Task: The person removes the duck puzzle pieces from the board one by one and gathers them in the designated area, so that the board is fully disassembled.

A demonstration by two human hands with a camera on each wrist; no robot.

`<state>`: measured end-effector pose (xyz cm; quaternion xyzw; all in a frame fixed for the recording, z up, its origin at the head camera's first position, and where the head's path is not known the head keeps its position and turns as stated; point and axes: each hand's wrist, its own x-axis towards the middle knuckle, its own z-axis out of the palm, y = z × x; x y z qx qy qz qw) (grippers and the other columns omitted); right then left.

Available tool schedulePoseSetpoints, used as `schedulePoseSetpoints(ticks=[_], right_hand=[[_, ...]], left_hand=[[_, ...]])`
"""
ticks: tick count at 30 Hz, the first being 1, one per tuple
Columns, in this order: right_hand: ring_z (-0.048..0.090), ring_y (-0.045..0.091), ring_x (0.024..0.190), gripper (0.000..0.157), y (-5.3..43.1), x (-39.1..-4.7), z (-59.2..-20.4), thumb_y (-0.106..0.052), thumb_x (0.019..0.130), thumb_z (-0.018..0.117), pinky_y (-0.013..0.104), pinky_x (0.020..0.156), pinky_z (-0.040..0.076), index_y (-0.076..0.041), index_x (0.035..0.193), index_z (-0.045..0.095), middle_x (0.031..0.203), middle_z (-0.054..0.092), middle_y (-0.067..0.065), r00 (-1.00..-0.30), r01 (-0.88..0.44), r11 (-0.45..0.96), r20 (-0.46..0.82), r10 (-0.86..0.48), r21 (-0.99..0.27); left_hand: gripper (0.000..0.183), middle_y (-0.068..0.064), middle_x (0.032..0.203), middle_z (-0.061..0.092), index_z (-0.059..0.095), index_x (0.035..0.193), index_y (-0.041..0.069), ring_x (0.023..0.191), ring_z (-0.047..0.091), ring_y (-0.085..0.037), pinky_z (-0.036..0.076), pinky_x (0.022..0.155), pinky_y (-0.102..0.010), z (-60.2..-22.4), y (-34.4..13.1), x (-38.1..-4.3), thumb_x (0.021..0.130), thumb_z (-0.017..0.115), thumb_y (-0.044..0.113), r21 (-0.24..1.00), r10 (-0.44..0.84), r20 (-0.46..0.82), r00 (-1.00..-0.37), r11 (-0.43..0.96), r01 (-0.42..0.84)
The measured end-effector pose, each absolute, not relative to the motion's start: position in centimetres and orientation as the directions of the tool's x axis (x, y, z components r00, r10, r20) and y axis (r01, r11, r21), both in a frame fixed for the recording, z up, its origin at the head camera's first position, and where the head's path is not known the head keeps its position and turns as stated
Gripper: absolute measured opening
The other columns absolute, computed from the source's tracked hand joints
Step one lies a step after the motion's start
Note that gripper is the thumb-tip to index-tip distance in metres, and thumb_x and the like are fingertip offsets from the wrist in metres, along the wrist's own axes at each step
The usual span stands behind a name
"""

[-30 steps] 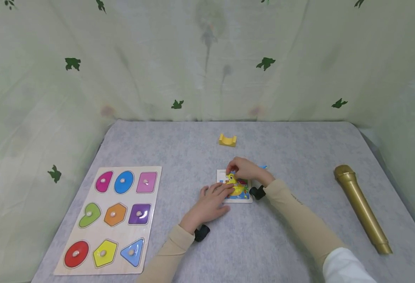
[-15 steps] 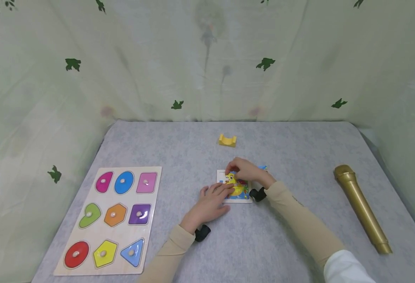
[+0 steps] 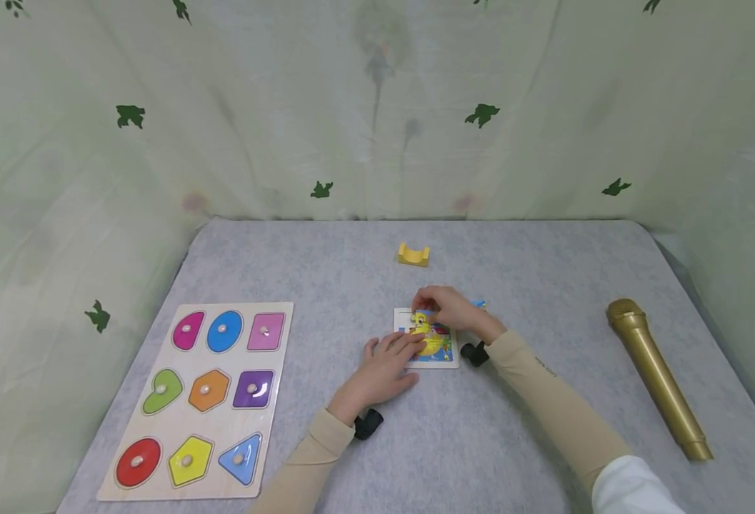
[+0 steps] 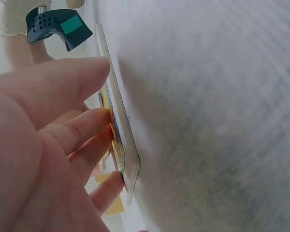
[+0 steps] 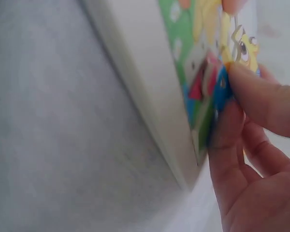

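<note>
A small jigsaw puzzle board [image 3: 438, 365] with a yellow duck picture and a pale rim lies mid-table. My left hand [image 3: 382, 370] rests on its left side, fingers spread; in the left wrist view the fingertips [image 4: 106, 118] press on the picture and the thumb is at the board's edge. Over the upper part, my right hand [image 3: 452, 308] pinches a jigsaw piece [image 3: 421, 319] printed with the duck's head. The right wrist view shows this piece [image 5: 251, 48] tilted, raised off the board, its blue edge by the thumb and finger.
A peg puzzle board [image 3: 219, 428] with colourful knobbed shapes lies at left. Behind the jigsaw stands a yellow curved block [image 3: 413, 255]. A gold microphone [image 3: 660, 382] lies at right. Something blue [image 3: 480, 304] peeks out behind my right wrist.
My right hand shifts slightly right and its wrist turns a little, with the duck-head piece still pinched. The left hand stays put on the board.
</note>
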<state>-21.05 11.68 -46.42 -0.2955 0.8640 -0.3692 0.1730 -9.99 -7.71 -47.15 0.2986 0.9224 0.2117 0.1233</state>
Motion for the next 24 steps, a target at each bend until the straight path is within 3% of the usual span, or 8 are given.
schedulePoseSetpoints(ticks=[9,14,19,24], right_hand=[[0.054,0.020,0.087,0.016,12.6,-21.5,-46.3,0.007,0.088,0.061,0.036,0.083,0.045,-0.008,0.095,0.062,0.093,0.060,0.004,-0.775,-0.320,0.492,-0.075,-0.627,-0.810],[0.051,0.024,0.079,0.010,15.2,-21.9,-46.1,0.002,0.091,0.059,0.033,0.067,0.044,-0.001,0.100,0.061,0.092,0.057,0.011,-0.818,-0.248,0.442,-0.059,-0.573,-0.862],[0.051,0.026,0.069,0.011,18.5,-21.8,-45.6,-0.003,0.093,0.059,0.033,0.056,0.043,0.001,0.103,0.060,0.092,0.054,0.014,-0.869,-0.204,0.473,-0.064,-0.491,-0.857],[0.052,0.023,0.071,0.013,21.8,-21.5,-45.8,-0.005,0.094,0.059,0.031,0.059,0.046,0.001,0.105,0.061,0.090,0.054,0.012,-0.907,-0.179,0.532,-0.071,-0.415,-0.827]], left_hand=[[0.052,0.002,0.152,0.031,0.041,0.145,0.014,0.139,0.022,-0.028,0.015,0.103,-0.061,-47.0,-7.7,-9.9,0.097,0.058,0.026,0.465,0.599,-0.105,-0.794,0.735,0.493],[0.052,0.003,0.153,0.030,0.041,0.145,0.015,0.140,0.021,-0.028,0.015,0.104,-0.060,-47.0,-7.7,-10.0,0.097,0.058,0.026,0.472,0.597,-0.115,-0.794,0.736,0.485],[0.052,0.003,0.153,0.030,0.042,0.144,0.015,0.140,0.021,-0.028,0.014,0.104,-0.059,-47.0,-7.7,-9.9,0.097,0.058,0.025,0.482,0.596,-0.109,-0.796,0.732,0.482],[0.052,0.003,0.153,0.030,0.042,0.144,0.015,0.140,0.021,-0.028,0.014,0.104,-0.059,-47.1,-7.8,-9.9,0.097,0.059,0.025,0.490,0.593,-0.101,-0.799,0.728,0.479]])
